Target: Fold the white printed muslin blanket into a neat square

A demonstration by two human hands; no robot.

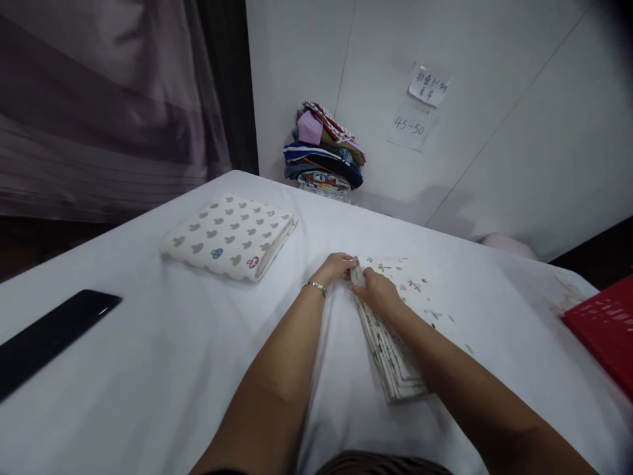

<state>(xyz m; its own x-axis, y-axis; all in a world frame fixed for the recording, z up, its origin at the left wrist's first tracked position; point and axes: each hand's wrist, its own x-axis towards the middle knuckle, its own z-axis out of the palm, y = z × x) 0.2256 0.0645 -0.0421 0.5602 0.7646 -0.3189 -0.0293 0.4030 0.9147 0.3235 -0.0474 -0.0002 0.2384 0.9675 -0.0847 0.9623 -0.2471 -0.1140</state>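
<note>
A white cloth [418, 290] with small grey and green prints lies folded in many layers on the white-covered table. Its layered edge faces me and to the left. My left hand [340, 265], with a bracelet at the wrist, pinches the far left corner of the cloth. Close beside it, my right hand [380, 290] grips the same edge, thumb on the near side and fingers over the top. My right forearm crosses above the cloth and hides part of it. To the left rests a second folded cloth [230, 234], white with grey mushroom shapes; neither hand touches it.
A black flat object [54, 333] lies at the table's left. Something red [606, 330] stands at the right edge. Beyond the white table [198, 382], a stack of folded clothes [324, 155] sits by the wall. Paper notes [418, 105] are stuck on the wall.
</note>
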